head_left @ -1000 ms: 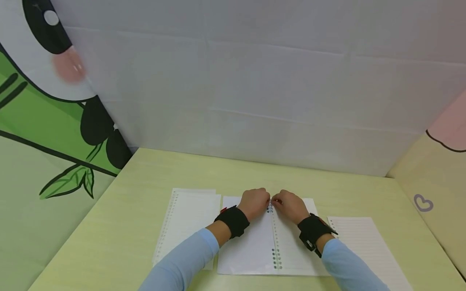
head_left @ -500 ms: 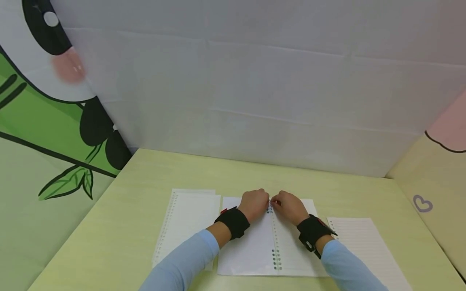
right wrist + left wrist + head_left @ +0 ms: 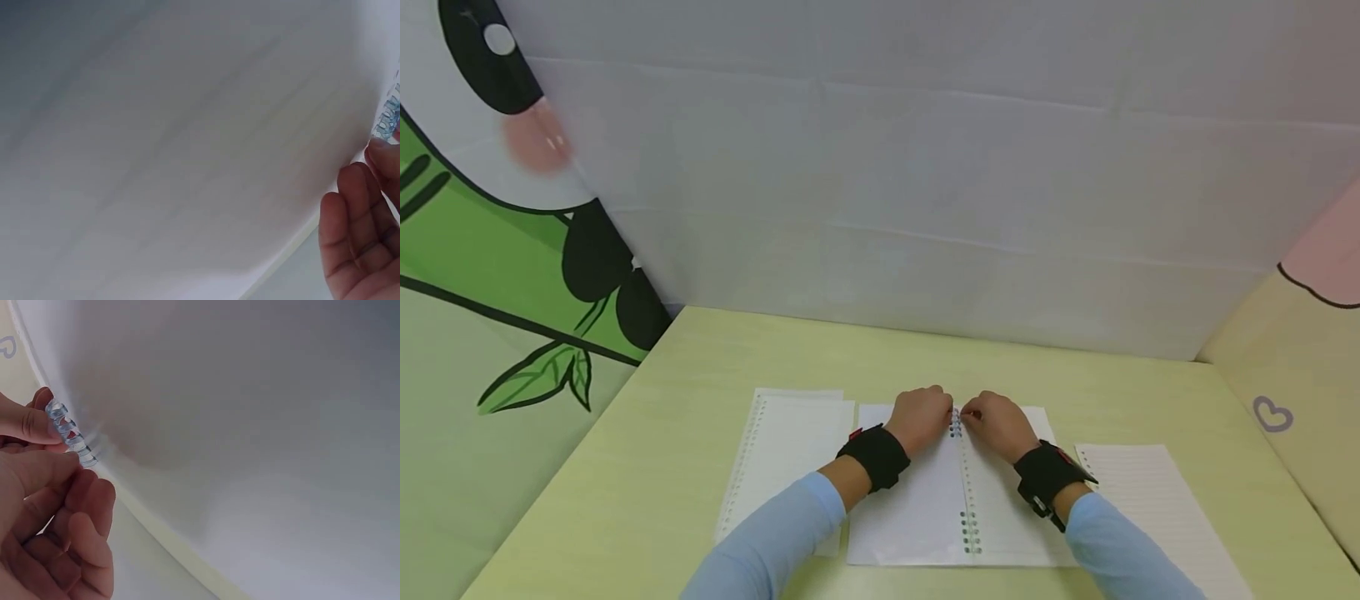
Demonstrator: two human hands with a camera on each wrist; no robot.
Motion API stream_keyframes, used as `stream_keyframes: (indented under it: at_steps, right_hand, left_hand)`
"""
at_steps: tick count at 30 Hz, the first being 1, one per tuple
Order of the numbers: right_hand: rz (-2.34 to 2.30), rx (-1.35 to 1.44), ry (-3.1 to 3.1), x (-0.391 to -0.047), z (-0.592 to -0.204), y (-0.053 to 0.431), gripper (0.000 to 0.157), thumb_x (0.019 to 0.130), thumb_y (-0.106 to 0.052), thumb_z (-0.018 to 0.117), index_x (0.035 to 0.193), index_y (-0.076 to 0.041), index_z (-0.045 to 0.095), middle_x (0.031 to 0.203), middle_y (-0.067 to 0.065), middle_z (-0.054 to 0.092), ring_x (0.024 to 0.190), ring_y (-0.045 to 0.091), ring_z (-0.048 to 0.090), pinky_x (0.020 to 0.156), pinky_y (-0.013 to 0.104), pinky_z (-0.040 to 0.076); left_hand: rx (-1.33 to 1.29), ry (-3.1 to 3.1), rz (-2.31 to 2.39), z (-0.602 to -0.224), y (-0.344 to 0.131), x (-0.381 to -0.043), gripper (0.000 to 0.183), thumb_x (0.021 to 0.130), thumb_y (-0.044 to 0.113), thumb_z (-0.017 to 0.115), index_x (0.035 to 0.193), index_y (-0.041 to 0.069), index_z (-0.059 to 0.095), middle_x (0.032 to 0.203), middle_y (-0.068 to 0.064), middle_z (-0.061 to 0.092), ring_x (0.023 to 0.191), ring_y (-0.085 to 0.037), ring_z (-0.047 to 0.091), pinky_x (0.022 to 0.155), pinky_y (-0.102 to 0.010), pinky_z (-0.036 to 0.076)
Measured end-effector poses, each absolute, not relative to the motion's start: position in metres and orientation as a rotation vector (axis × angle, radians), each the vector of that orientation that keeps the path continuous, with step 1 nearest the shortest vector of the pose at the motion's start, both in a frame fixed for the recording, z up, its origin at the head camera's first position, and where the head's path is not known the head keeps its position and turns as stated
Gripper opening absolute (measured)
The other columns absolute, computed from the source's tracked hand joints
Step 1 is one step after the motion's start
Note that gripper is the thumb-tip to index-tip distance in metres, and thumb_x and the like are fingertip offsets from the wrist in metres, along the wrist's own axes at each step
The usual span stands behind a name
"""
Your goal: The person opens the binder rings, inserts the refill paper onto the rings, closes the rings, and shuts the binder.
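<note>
An open loose-leaf notebook lies flat on the table, with clear plastic binder rings at the top of its spine. More rings stand at the bottom. My left hand pinches the left side of the top rings between thumb and forefinger. From the right, my right hand pinches the same ring strip. The left wrist view shows the clear ring strip between both hands' fingertips. In the right wrist view the rings sit at the thumb tip; whether they are locked cannot be told.
To the left lie overlapping punched sheets. A lined punched sheet lies on the right, partly beneath the right forearm. The pale yellow table ends at a white wall covering behind.
My left hand has shifted slightly left, so more of the top rings shows between the hands. The right hand stays nearly where it was, and the notebook and sheets lie as before.
</note>
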State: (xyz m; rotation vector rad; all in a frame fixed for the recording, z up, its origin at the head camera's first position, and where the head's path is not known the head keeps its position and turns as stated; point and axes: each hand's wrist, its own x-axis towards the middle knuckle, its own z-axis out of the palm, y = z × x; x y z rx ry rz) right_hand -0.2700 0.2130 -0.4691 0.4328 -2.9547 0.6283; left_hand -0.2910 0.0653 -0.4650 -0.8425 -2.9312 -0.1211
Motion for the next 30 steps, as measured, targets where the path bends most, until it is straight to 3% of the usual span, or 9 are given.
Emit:
stream_keyframes:
  at_steps: [30]
  right_hand:
    - [0.613,0.481,-2.984,-0.2677,-0.4707,0.2138,0.010,0.080,-0.015,0.062,0.085,-0.010,0.070,0.072,-0.002,0.054,0.063,0.009,0.048,0.060,0.025,0.039]
  left_hand:
    - [-0.926,-2.936,-0.119,-0.4623,0.0657,-0.2865,0.016,0.087,0.021,0.052,0.076,0.017,0.062,0.070,0.002,0.054,0.053,-0.009,0.045,0.045,-0.024,0.034]
